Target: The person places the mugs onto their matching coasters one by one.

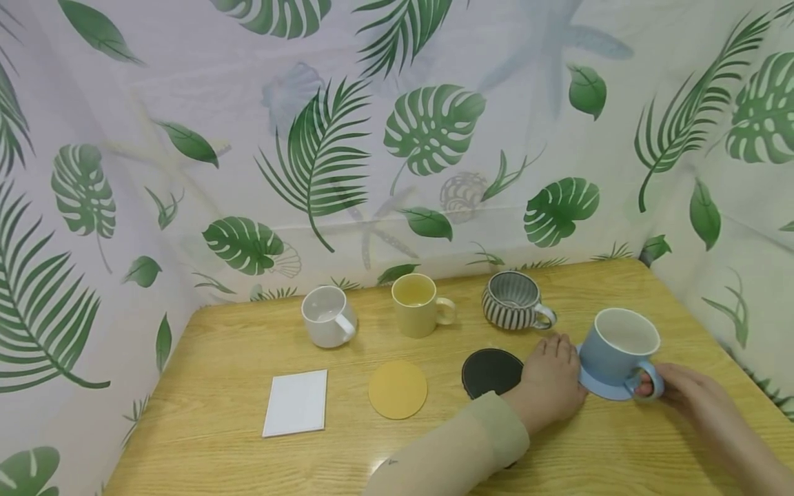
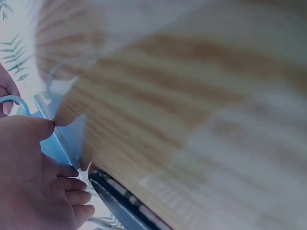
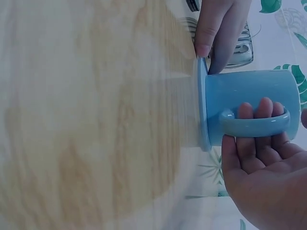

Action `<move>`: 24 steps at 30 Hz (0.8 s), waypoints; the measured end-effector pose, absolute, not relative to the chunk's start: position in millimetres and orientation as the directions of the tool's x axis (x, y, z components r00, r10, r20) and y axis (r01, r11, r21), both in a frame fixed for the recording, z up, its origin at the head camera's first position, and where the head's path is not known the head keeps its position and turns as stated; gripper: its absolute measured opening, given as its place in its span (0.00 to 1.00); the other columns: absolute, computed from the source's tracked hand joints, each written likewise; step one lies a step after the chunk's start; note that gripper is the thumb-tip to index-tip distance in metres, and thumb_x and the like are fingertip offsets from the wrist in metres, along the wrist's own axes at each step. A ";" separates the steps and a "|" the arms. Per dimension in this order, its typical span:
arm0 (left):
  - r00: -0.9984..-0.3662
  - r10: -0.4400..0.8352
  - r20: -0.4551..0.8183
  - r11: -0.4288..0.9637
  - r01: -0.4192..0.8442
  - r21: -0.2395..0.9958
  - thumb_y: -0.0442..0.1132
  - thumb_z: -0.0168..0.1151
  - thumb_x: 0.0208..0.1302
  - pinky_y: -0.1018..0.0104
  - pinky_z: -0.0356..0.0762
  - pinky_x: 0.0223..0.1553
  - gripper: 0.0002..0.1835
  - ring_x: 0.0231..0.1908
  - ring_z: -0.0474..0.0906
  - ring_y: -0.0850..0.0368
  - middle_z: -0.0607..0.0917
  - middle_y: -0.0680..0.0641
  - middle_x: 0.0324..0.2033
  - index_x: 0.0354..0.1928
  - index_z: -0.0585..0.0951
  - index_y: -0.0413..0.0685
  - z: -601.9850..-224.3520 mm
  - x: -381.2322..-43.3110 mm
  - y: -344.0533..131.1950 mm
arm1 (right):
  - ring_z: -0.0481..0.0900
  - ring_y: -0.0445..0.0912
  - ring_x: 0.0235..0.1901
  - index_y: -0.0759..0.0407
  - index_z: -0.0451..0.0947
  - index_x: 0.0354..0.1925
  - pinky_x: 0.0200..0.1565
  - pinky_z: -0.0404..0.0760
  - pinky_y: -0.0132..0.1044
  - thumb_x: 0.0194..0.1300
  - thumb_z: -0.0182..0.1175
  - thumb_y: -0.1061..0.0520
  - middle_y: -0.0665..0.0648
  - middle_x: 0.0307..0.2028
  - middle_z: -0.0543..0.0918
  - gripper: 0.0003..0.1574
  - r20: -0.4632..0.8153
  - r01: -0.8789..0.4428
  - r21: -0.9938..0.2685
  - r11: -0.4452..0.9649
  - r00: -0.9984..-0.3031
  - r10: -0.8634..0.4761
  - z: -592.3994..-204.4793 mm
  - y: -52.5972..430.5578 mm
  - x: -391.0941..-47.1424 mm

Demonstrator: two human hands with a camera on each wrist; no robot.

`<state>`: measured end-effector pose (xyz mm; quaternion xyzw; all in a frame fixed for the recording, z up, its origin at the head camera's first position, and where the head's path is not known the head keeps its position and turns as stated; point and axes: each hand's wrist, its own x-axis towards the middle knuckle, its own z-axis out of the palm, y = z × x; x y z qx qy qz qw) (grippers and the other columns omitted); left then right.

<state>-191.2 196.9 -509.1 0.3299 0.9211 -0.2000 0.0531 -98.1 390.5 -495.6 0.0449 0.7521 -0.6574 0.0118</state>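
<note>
Currently gripping upright blue mug (image 1: 611,355) by near-right handle (image 3: 254,128) with right hand (image 1: 691,391); touching blue coaster (image 1: 606,393) at left edge with left hand (image 1: 554,379), seemingly straight-fingered.

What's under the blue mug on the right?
A blue coaster shows past the base of the blue mug, with the wooden table below. The coaster's middle and the tabletop beneath it are covered, so they can't be seen.

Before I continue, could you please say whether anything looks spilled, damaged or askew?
Nothing stands out: the blue mug sits on a blue coaster; the white mug, yellow mug and striped mug stand upright; no spill or damage shows.
</note>
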 end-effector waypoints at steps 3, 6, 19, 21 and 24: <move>-0.776 0.591 -0.220 0.703 0.630 -0.331 0.71 0.34 0.80 0.72 0.50 0.83 0.38 0.84 0.47 0.67 0.53 0.62 0.84 0.85 0.53 0.69 -507.9 -190.4 194.7 | 0.84 0.25 0.39 0.38 0.88 0.38 0.41 0.79 0.16 0.88 0.39 0.58 0.34 0.35 0.88 0.32 -0.076 0.089 -0.956 0.280 -0.996 0.056 -492.0 391.4 -98.8; -0.774 0.595 -0.214 0.706 0.631 -0.321 0.71 0.34 0.80 0.72 0.50 0.83 0.38 0.84 0.47 0.66 0.53 0.62 0.84 0.85 0.53 0.69 -507.0 -190.1 192.3 | 0.82 0.25 0.39 0.39 0.87 0.40 0.41 0.79 0.17 0.88 0.40 0.58 0.31 0.35 0.86 0.29 -0.079 0.098 -0.910 0.403 -0.995 0.065 -488.1 392.3 -99.7; -0.741 0.636 -0.217 0.678 0.670 -0.303 0.72 0.34 0.80 0.72 0.47 0.84 0.39 0.85 0.44 0.66 0.51 0.61 0.85 0.86 0.51 0.68 -511.5 -196.0 176.6 | 0.70 0.16 0.40 0.82 0.74 0.61 0.47 0.83 0.35 0.89 0.41 0.50 0.33 0.42 0.85 0.33 -0.166 0.156 -0.763 0.627 -0.985 0.042 -473.4 397.5 -101.2; -0.735 0.643 -0.216 0.674 0.677 -0.296 0.72 0.34 0.80 0.71 0.47 0.84 0.39 0.85 0.44 0.65 0.50 0.60 0.85 0.86 0.51 0.67 -511.4 -196.7 173.6 | 0.67 0.16 0.42 0.79 0.74 0.64 0.50 0.84 0.47 0.89 0.41 0.46 0.43 0.48 0.88 0.36 -0.188 0.168 -0.720 0.673 -0.981 0.043 -471.0 398.8 -100.6; -0.724 0.657 -0.211 0.665 0.688 -0.292 0.71 0.35 0.80 0.71 0.47 0.84 0.39 0.85 0.45 0.65 0.50 0.59 0.86 0.86 0.51 0.67 -510.7 -196.6 169.5 | 0.72 0.20 0.45 0.75 0.76 0.63 0.51 0.83 0.60 0.88 0.42 0.44 0.62 0.55 0.88 0.35 -0.180 0.153 -0.692 0.706 -0.983 0.037 -469.7 398.7 -99.3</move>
